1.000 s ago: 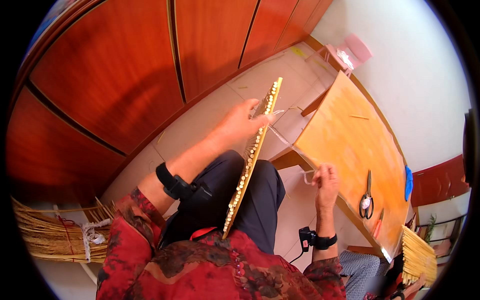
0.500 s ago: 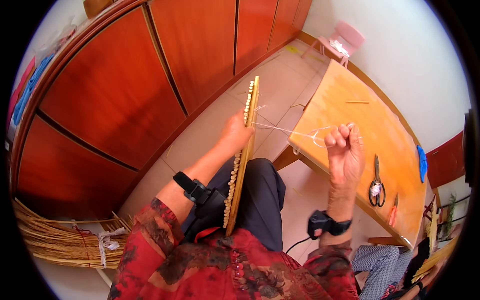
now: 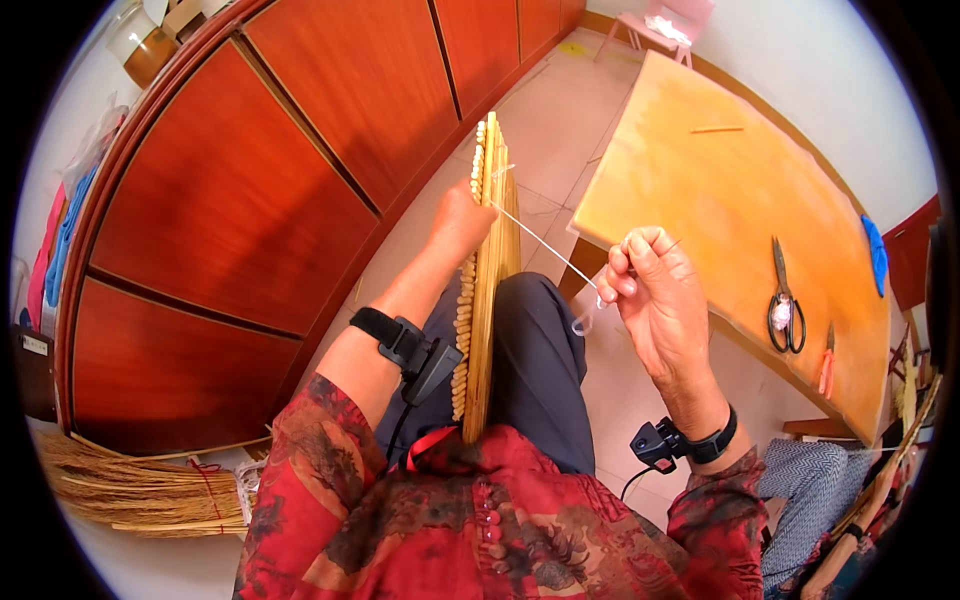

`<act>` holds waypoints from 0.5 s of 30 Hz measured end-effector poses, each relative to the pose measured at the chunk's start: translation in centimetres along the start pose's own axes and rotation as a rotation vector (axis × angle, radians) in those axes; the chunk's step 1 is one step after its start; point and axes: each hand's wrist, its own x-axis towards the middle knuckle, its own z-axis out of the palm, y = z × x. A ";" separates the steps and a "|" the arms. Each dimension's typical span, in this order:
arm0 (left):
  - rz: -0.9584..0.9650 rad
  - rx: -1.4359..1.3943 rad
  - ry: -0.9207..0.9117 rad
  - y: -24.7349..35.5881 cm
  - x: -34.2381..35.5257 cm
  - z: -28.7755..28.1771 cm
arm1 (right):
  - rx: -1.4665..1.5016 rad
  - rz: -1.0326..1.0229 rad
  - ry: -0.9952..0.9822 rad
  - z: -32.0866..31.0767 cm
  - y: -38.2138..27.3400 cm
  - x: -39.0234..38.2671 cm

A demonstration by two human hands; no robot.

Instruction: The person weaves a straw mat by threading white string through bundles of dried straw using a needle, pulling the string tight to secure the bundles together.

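Observation:
My left hand grips an upright panel of pale yellow stalks, which stands edge-on over my lap, its row of round cut ends facing left. A white thread runs taut from the panel, beside my left fingers, down and right to my right hand. My right hand is closed, thumb and forefinger pinched on what looks like a thin needle, with the thread caught about the lower fingers and a loose loop hanging below them.
A wooden table at right holds black scissors, a pink-handled tool, a stick and blue cloth. Wooden cabinets line the left, straw bundles below. A co-worker's patterned leg is at lower right; a pink chair stands behind.
My right hand has risen from beside the table's edge, and the thread now stretches straight from the panel. The panel has turned more upright and edge-on in my left hand. The view has shifted.

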 end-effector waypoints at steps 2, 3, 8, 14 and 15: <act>0.066 -0.002 0.014 -0.7 0.3 0.3 | 0.006 0.017 0.021 -0.1 0.0 -0.2; 0.091 0.005 0.028 -1.2 0.4 0.4 | 0.003 -0.003 0.016 -0.2 -0.1 -0.2; 0.023 -0.039 -0.047 0.1 0.5 0.1 | -0.075 -0.060 -0.031 -0.9 -0.3 0.0; 0.015 -0.119 -0.073 -0.8 -0.5 0.5 | -0.027 -0.083 0.140 -2.3 -0.2 0.9; 0.030 -0.130 -0.089 -1.4 -1.2 0.7 | -0.048 -0.108 0.125 -3.5 0.0 1.1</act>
